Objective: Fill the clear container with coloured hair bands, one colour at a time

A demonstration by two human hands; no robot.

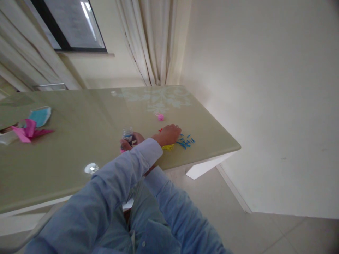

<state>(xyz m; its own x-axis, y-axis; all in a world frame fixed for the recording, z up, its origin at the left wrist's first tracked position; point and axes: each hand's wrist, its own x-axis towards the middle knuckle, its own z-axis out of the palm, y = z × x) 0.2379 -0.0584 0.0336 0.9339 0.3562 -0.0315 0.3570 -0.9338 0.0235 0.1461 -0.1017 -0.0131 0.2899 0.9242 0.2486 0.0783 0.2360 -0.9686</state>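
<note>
My forearms are crossed, the left over the right. My left hand (pixel 170 134) is at the right, with its fingers bent down and together at the edge of a scatter of small blue pieces (pixel 186 142). What its fingertips hold, if anything, is hidden. Partly under this hand lies a yellow heap (pixel 168 146), and a bit of red (pixel 160 130) shows beside it. My right hand (pixel 136 138) is wrapped round a small clear jar (pixel 127 133), upright with its mouth up. Something pink (pixel 122 151) shows below the jar.
A small pink pile (pixel 160 117) lies beyond my hands on the glossy table (pixel 79 134). To the left are a folded pink paper shape (pixel 29 131) and a blue face mask (pixel 41 116). A shiny clear disc (pixel 91 168) sits near the front edge. A wall (pixel 265 106) stands at the right.
</note>
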